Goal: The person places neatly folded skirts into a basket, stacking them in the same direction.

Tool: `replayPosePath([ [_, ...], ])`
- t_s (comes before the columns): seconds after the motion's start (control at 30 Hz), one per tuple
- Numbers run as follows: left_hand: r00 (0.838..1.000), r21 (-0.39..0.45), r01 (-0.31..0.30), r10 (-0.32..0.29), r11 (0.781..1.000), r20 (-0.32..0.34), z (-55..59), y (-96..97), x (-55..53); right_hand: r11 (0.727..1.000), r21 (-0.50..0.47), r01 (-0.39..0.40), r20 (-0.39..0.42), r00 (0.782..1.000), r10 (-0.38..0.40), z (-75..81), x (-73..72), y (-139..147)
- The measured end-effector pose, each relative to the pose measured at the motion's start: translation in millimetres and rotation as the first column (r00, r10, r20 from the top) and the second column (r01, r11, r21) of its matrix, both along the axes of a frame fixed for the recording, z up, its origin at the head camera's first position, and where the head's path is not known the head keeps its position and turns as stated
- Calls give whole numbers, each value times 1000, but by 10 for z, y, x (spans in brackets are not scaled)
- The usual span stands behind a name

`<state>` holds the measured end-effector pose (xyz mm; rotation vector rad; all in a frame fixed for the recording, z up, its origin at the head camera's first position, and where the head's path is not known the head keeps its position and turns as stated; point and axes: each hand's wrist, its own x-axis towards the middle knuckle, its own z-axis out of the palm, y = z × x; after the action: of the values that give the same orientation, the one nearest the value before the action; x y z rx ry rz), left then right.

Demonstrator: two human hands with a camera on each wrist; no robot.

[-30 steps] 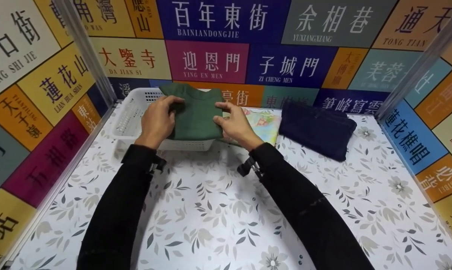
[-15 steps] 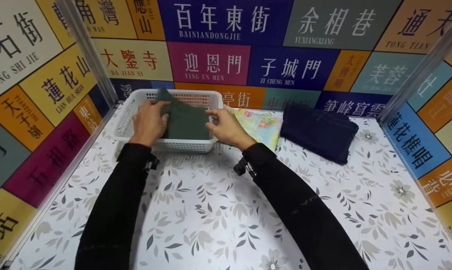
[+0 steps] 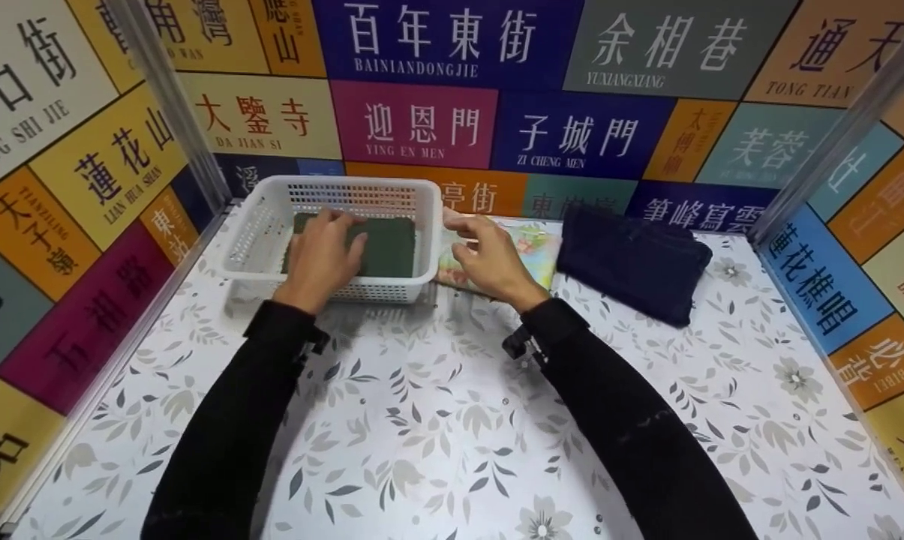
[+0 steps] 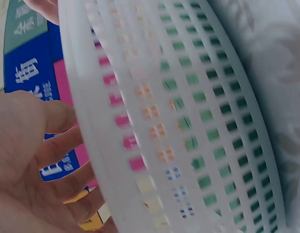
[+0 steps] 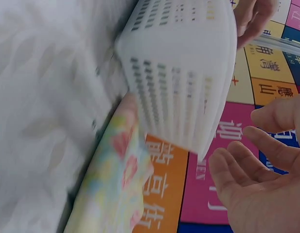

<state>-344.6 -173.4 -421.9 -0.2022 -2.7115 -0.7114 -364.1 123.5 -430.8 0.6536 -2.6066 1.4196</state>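
Observation:
A folded dark green garment [image 3: 388,246] lies inside a white perforated plastic basket [image 3: 433,225]. Over the garment's left part is my left hand [image 3: 321,255], fingers bent loosely; contact with the cloth cannot be made out. In the left wrist view the left hand [image 4: 38,160] shows spread fingers at the basket's rim, with green behind the holes. My right hand [image 3: 489,255] hovers just right of the basket, above a folded pastel floral cloth [image 3: 536,253], holding nothing. The right wrist view shows that hand [image 5: 266,170] with relaxed fingers, apart from the basket.
Farther right lies a folded navy garment [image 3: 632,259] on the leaf-patterned table [image 3: 421,420]. Upright panels with printed signs [image 3: 421,124] enclose the back and both sides. The basket stands near the back left corner.
The green garment, earlier held up by both hands above the basket, has gone down and lies inside it. Both hands have let go, and the right hand has shifted right, past the rim.

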Motion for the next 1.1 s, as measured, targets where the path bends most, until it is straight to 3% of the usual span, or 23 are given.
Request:
replayPosePath([
  [0.23, 994, -33, 91, -93, 995, -56, 13, 249, 187, 983, 183, 23, -46, 999, -15, -168, 16, 339],
  [0.57, 976, -103, 196, -204, 975, -76, 42, 676, 378, 932, 359, 46, -31, 999, -37, -375, 96, 715],
  [0.7, 957, -145, 257, -272, 955, -98, 23, 891, 390, 914, 404, 41, -24, 999, -35, -452, 107, 808],
  [0.93, 908, -202, 355, -387, 913, -158, -69, 1243, 403, 863, 504, 29, 4, 999, -36, -546, 154, 899],
  [1.1, 877, -223, 414, -453, 882, -161, -159, 1444, 433, 841, 541, 22, -12, 1000, -19, -583, 179, 936],
])
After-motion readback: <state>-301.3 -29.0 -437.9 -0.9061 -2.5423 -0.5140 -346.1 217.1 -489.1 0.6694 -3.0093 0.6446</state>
